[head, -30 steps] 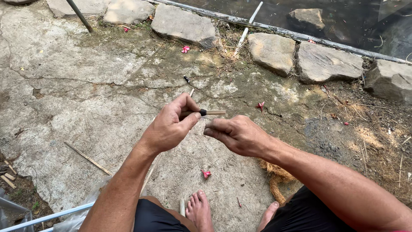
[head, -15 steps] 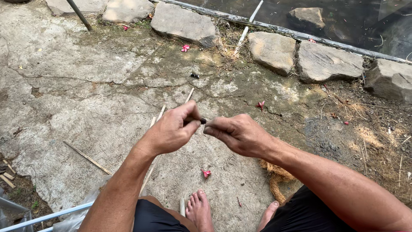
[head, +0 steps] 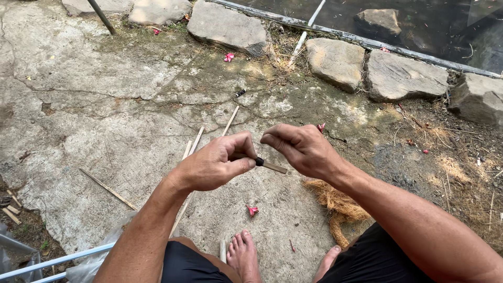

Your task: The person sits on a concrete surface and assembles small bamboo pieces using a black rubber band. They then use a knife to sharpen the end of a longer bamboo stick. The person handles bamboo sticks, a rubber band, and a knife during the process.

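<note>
Head view: left hand [head: 217, 166] pinches a thin bamboo sliver [head: 271, 166] with a small black tip; its near end is hidden in the fist. Right hand [head: 301, 148] curled close, fingertips just above the sliver, contact unclear. Cracked concrete floor [head: 94, 105], rough stones [head: 335, 60] along the far edge, coir bundle [head: 335, 202] beside the feet

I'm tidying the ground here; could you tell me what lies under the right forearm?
A bundle of brown coconut-like fibre on cracked concrete pokes out beneath the right forearm; the rest is covered.

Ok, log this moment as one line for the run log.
left hand: pinching thin stick with dark band | right hand: just above stick's far end | ground: cracked concrete
</note>
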